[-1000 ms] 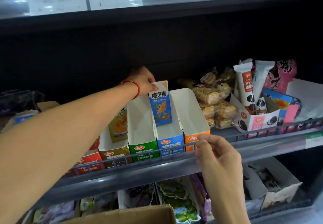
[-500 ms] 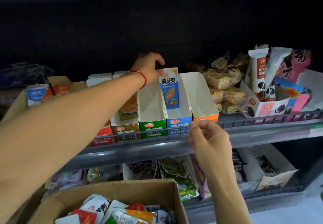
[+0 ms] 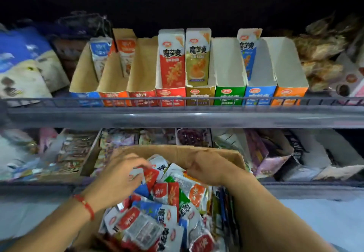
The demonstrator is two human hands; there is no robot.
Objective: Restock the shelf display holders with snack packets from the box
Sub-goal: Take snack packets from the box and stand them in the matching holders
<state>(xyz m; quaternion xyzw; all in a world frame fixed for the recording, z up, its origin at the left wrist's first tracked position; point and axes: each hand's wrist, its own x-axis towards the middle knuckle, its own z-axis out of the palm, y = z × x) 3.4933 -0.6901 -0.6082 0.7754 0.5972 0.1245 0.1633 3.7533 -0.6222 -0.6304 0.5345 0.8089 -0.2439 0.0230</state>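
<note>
Both my hands are down in the cardboard box (image 3: 208, 153) of snack packets (image 3: 169, 194), which lie jumbled at all angles. My left hand (image 3: 118, 175), fingers curled, pinches a red packet (image 3: 150, 176); my right hand (image 3: 206, 168) curls among the packets, though I cannot tell what it grips. On the shelf (image 3: 181, 117) the display holders (image 3: 229, 78) run long axis front to back, with packets standing upright inside: red (image 3: 171, 58), gold (image 3: 197, 56) and blue (image 3: 247, 53), each printed 魔芋爽.
</note>
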